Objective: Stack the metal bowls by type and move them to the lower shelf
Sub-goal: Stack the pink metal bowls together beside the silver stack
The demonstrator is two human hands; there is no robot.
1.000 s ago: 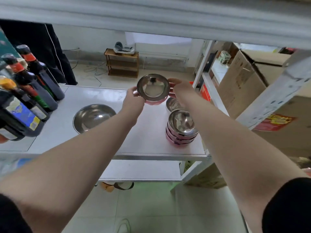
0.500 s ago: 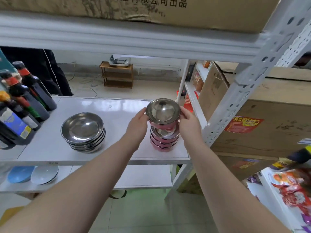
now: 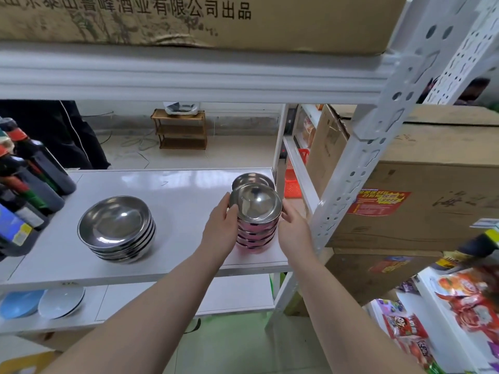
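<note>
A stack of small pink-sided metal bowls [image 3: 256,233] stands at the right end of the white shelf [image 3: 175,190]. My left hand [image 3: 220,230] presses its left side and my right hand [image 3: 294,233] its right side, level with the top bowl [image 3: 255,205]. One more small bowl [image 3: 252,180] sits alone just behind the stack. A stack of several wide plain steel bowls [image 3: 117,229] rests at the shelf's left middle. The lower shelf [image 3: 162,300] shows beneath.
Dark sauce bottles [image 3: 27,190] crowd the shelf's left end. Two pale plates [image 3: 43,303] lie on the lower shelf at left. A white upright post [image 3: 359,163] stands close right of the pink stack. Cardboard boxes [image 3: 432,184] and snack packets [image 3: 459,306] fill the right.
Both hands carried the small bowl from the back of the shelf and lowered it onto the pink stack, where it now sits. The view tilted up and pulled back.
</note>
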